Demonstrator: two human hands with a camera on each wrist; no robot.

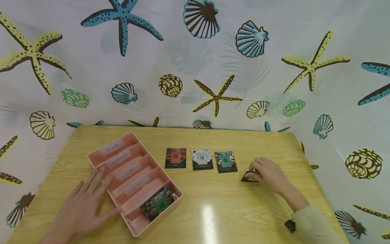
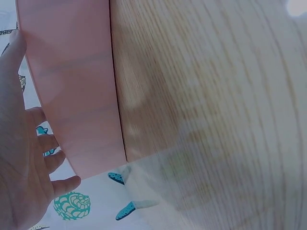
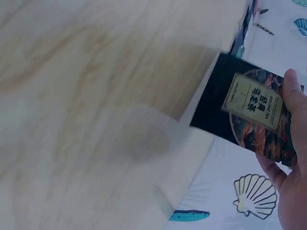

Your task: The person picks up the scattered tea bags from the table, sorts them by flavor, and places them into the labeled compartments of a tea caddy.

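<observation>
The right hand (image 1: 269,174) has its thumb and fingers clamped on one end of a dark oolong tea packet (image 3: 254,103), near the right side of the table (image 1: 243,210) and to the right of three flat packets in a row: red (image 1: 175,158), white (image 1: 202,159) and green (image 1: 226,162). The left hand (image 1: 83,205) has its fingers spread apart along the left side of the pink box (image 1: 161,216); whether the fingertips press on its wall or only rest beside it is hard to tell. In the box's nearest compartment stand dark packets with a green label (image 1: 159,205), leaning together. As I judge it, the held packet is the weak point: gripped at one end only, the thin sleeve could bend or swing, and a loose pinch could let it drop. A low sweep leftward could knock the green packet out of line. A sideways push from the left hand could skid the box, since nothing visible braces its far side.
</observation>
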